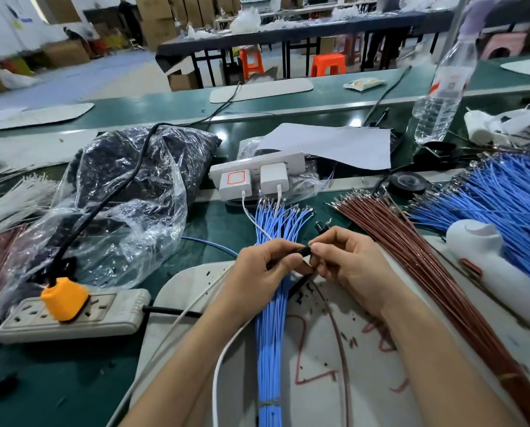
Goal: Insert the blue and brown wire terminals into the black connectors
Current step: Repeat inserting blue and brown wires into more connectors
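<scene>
My left hand (265,266) and my right hand (347,260) meet at the centre of the bench, both pinching a small black connector (304,250) between the fingertips. A brown wire (334,322) curves down from under my right hand across the white mat. Beneath my hands lies a tied bundle of blue wires (271,334), its metal terminals fanned out toward the far side. A long bundle of brown wires (417,272) runs diagonally at the right. Whether a terminal sits inside the connector is hidden by my fingers.
A clear bag of black connectors (125,192) sits at left, beside a grey power strip (72,315) with an orange plug. A white power strip (257,174) with chargers stands ahead. More blue wires (497,198), black tape (408,183), a water bottle (442,87) at right.
</scene>
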`<action>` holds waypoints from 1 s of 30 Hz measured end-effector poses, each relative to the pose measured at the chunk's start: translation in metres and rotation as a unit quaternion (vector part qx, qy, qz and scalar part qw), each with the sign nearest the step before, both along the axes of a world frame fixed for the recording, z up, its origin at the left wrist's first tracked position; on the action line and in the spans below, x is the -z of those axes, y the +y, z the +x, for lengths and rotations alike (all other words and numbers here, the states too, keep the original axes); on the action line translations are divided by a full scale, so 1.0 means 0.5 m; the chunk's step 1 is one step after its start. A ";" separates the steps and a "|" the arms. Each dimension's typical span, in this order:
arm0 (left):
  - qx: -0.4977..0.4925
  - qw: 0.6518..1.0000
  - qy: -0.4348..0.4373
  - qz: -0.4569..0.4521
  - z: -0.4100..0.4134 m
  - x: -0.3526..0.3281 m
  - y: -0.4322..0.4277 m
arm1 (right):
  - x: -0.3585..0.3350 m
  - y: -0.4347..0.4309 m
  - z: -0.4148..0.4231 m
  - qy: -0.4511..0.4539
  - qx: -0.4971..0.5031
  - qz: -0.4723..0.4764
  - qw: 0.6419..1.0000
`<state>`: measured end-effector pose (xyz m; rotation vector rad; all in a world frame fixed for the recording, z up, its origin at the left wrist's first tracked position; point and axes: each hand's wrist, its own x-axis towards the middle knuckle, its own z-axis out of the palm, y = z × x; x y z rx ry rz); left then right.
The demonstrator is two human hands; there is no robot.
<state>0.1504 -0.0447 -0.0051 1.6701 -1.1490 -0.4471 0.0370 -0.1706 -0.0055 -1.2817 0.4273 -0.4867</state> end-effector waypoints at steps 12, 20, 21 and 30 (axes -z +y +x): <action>-0.122 0.962 -0.240 -0.043 -0.010 -0.008 -0.009 | -0.026 0.041 0.009 -0.028 0.100 -0.236 0.966; -0.096 0.981 -0.141 -0.097 -0.018 -0.012 -0.007 | -0.043 0.033 0.000 -0.107 0.203 -0.237 0.944; -0.084 0.983 -0.128 -0.102 -0.021 -0.013 -0.007 | -0.045 0.038 0.001 -0.115 0.198 -0.241 0.943; -0.110 0.976 -0.161 -0.094 -0.016 0.001 -0.011 | -0.050 0.060 0.003 -0.120 0.127 -0.188 0.967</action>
